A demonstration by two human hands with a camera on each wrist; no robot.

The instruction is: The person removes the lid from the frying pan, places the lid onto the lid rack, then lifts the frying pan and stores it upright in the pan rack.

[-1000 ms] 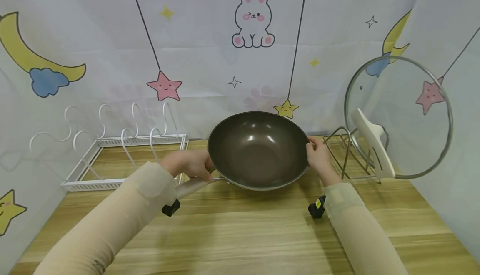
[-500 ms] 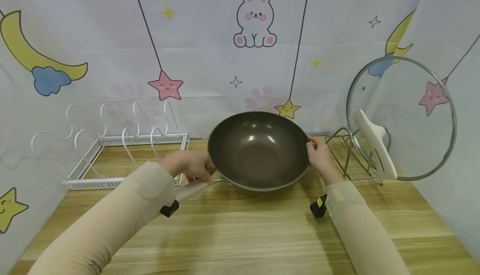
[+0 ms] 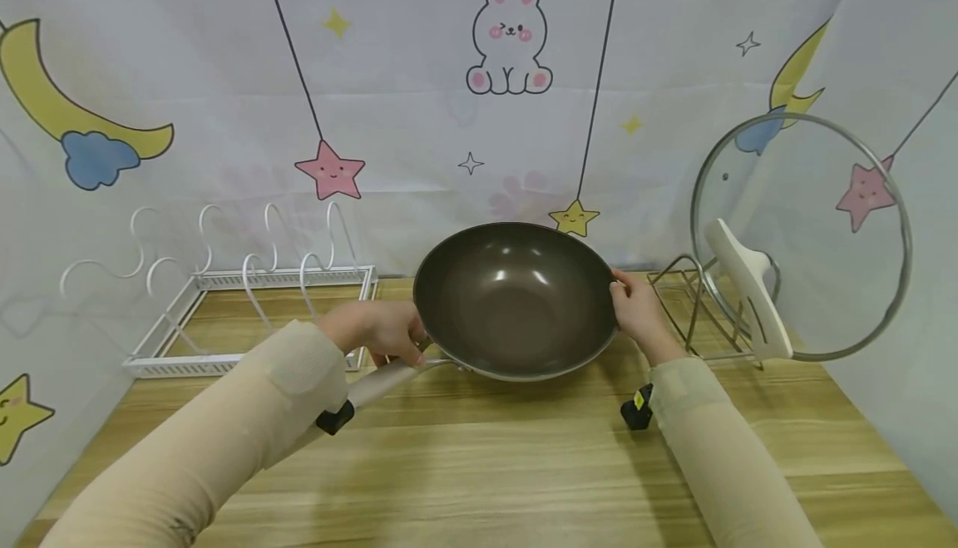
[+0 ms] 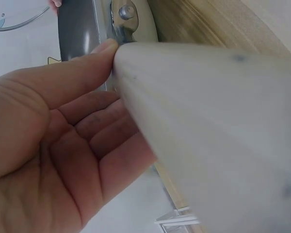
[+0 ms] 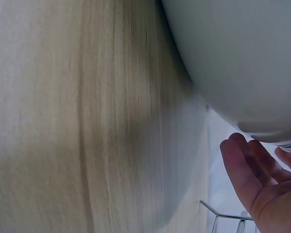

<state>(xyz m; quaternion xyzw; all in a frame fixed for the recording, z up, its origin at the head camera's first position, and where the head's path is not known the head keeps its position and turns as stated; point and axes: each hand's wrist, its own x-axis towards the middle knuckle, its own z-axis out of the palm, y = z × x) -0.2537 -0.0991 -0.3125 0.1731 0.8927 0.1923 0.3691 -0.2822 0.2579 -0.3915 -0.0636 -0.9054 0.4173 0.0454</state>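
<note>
A wok [image 3: 516, 303] with a dark brown inside and a pale outside is between both hands, its hollow tilted toward me. Its cream handle [image 3: 380, 383] points to the front left, partly under my left forearm. My left hand [image 3: 391, 333] grips the handle close to the rim. In the left wrist view the thumb of the left hand [image 4: 43, 121] presses where the handle [image 4: 208, 111] begins, with fingers curled beneath. My right hand [image 3: 638, 317] holds the wok's right edge. In the right wrist view the right hand's [image 5: 264, 184] fingers reach under the pale wok side [image 5: 242, 63].
On the left a white wire rack [image 3: 187, 367] with several curved dividers stands on the wooden table [image 3: 509, 465]. A glass lid [image 3: 831, 232] with a white handle [image 3: 748, 290] leans upright in a bronze wire rack [image 3: 692, 315] on the right. A patterned curtain [image 3: 419, 116] hangs behind.
Very little differs. The head view has shifted slightly, and a bit more of the handle shows past my left wrist. Both hands keep their hold on the wok.
</note>
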